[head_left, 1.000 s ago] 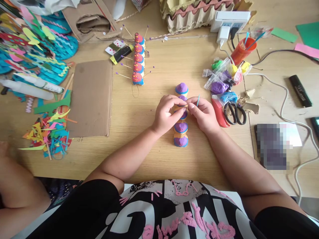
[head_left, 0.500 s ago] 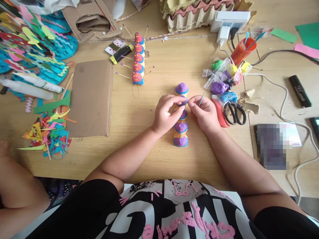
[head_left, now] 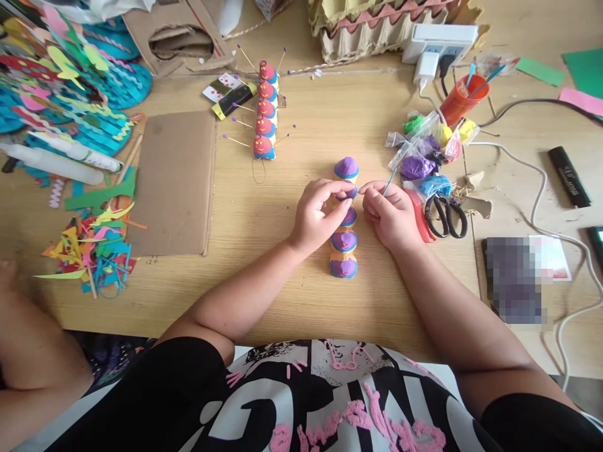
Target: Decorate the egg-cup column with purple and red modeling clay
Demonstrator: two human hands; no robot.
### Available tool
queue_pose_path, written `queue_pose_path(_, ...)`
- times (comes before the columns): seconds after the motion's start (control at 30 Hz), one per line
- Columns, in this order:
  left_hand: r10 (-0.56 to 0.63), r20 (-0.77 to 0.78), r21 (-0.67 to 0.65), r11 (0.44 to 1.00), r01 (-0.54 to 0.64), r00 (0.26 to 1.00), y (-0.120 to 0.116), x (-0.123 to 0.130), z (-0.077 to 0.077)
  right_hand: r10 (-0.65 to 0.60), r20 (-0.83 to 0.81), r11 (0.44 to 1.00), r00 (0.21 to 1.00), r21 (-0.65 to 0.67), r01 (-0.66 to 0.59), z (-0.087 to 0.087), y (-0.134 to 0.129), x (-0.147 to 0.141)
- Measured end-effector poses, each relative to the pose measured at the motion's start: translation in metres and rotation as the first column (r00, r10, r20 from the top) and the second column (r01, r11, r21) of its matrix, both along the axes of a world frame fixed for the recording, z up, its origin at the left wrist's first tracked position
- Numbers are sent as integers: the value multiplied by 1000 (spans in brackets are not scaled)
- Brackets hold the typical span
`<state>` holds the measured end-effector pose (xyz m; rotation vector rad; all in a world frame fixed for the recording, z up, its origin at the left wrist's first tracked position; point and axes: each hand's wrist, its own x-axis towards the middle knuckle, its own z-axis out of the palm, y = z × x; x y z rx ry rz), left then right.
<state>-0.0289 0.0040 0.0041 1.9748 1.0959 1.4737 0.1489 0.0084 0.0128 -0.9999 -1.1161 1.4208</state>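
Observation:
A row of purple, blue and yellow clay-covered bumps (head_left: 344, 241) lies lengthwise in front of me. My left hand (head_left: 317, 213) reaches in from its left, thumb and index finger closed round the second bump from the far end. On the right side, my right hand (head_left: 388, 212) is curled around a thin blue stick (head_left: 391, 180), its index fingertip pointing at that same bump with a small gap. Farther back on the left stands a finished-looking row of red and blue bumps with smiling faces (head_left: 265, 127) and purple-tipped sticks.
Black-handled scissors (head_left: 445, 216), bagged coloured clay (head_left: 416, 167) and a red cup (head_left: 464, 100) lie to the right. Cardboard (head_left: 174, 188), paper scraps (head_left: 101, 242) and blue crafts (head_left: 101, 129) fill the left. Egg trays (head_left: 367, 37) sit behind. Another person's arm (head_left: 35, 339) rests lower left.
My right hand has drawn slightly right, away from the bump, and its fingers have curled more. The blue stick moved with it. My left hand stays on the bump.

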Motion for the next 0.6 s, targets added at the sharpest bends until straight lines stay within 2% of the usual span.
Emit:
queue_pose_path(0.17,4,11,-6,1000,-4,1000,0,1,0,33,-47,999,998,-10,-33,0,1,0)
queue_pose_path(0.6,12,20,-11,1000,-12,1000,0,2,-2,34,-38,999,999,-15,-34,-3,3,1)
